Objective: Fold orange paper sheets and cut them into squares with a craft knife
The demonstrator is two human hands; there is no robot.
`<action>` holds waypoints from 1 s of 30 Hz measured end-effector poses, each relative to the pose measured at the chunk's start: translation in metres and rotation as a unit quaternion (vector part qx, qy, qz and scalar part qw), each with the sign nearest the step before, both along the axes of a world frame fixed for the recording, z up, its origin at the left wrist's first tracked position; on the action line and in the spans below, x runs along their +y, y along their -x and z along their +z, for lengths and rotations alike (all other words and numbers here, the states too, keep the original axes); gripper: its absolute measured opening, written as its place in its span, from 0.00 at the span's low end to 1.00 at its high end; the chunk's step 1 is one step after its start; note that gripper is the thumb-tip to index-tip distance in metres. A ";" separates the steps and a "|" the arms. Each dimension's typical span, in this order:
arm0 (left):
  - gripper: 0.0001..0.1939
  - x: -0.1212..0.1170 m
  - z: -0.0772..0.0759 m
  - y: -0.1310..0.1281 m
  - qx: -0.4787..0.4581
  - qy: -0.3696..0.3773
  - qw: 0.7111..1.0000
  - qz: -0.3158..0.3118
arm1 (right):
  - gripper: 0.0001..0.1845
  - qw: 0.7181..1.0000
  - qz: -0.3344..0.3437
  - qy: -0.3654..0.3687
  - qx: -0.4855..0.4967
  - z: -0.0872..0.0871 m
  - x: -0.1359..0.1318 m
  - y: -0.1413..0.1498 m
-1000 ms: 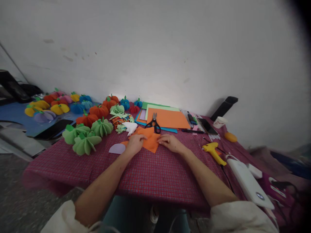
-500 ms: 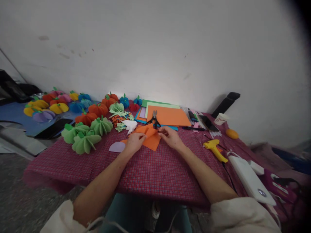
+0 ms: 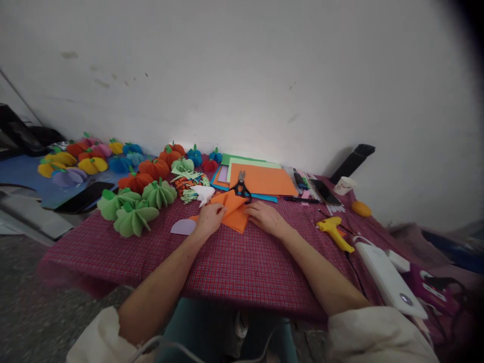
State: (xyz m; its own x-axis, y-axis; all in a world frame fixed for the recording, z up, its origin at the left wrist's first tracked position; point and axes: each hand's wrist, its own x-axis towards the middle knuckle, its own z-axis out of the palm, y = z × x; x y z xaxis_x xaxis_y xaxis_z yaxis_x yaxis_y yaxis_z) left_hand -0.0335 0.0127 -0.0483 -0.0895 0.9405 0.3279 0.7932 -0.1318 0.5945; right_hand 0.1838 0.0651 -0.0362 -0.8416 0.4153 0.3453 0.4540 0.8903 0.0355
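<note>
Orange paper lies before me in folded layers, its upper sheet lifted and bent over. My left hand is closed on the left part of that paper, thumb and fingers pinching it. On the paper's right edge rests my right hand, palm down, its fingers stretched out and touching the sheet. Black-handled scissors lie just beyond the paper, blades pointing away from me. A lilac half-round paper piece is beside my left wrist. White crumpled paper sits behind my left hand.
Paper pumpkins in several colours crowd the left side. Coloured sheets are stacked at the back, near paper scraps. At right are a yellow glue gun, a phone, a paper cup and a white power bank.
My right hand has loosened its pinch and its fingers now lie flatter at the paper's right edge. The upper orange sheet has folded up and over towards the left hand.
</note>
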 end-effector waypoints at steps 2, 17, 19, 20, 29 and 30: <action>0.13 0.000 0.001 0.000 -0.003 -0.003 1.000 0.001 | 0.12 1.000 0.020 -0.011 0.000 0.000 -0.002 0.003; 0.12 -0.008 0.011 -0.001 -0.041 -0.073 0.995 -0.054 | 0.08 0.988 -0.049 0.001 0.147 -0.002 -0.001 0.016; 0.12 -0.008 0.011 -0.003 -0.034 -0.071 0.995 -0.062 | 0.08 0.987 -0.060 0.005 0.152 -0.002 -0.001 0.017; 0.13 -0.008 0.010 -0.003 -0.028 -0.065 0.995 -0.067 | 0.08 0.987 -0.063 0.008 0.150 -0.002 -0.001 0.017; 0.15 -0.009 0.005 -0.008 -0.039 -0.016 0.996 -0.077 | 0.12 0.986 -0.079 0.023 0.143 -0.007 0.002 0.017; 0.14 -0.008 0.005 -0.008 -0.043 -0.016 0.996 -0.077 | 0.12 0.987 -0.079 0.026 0.140 -0.007 0.002 0.018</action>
State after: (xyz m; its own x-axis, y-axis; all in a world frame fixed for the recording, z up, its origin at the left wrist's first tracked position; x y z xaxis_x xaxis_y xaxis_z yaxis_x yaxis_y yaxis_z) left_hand -0.0251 0.0043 -0.0436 0.0267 0.9345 0.3549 0.7090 -0.2680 0.6523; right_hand 0.1660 0.0666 -0.0431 -0.6396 0.5560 0.5308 0.5720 0.8056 -0.1545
